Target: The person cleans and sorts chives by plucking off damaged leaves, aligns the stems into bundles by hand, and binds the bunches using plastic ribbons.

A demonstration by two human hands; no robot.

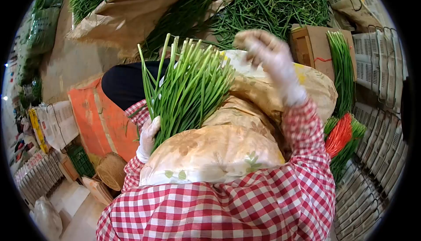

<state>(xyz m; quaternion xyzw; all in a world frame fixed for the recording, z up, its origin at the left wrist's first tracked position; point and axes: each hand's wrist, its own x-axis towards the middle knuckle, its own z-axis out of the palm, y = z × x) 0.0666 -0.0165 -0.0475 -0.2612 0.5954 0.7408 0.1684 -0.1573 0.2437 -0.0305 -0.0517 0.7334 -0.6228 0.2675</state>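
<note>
Clasped in nearer left hand (pixel 148 139): chive bundle (pixel 188 85), long axis forward-right from grip. Farther right: right hand (pixel 271 56), blurred; cannot tell whether spread.

I'm in what looks like a produce-packing workroom, with loose greens (pixel 272 8) heaped ahead, white crates (pixel 370 56) stacked on my right and bagged greens (pixel 44 28) far left.

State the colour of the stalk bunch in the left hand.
The stalk bunch is green, paler toward its upper ends; head view, the only one.
</note>
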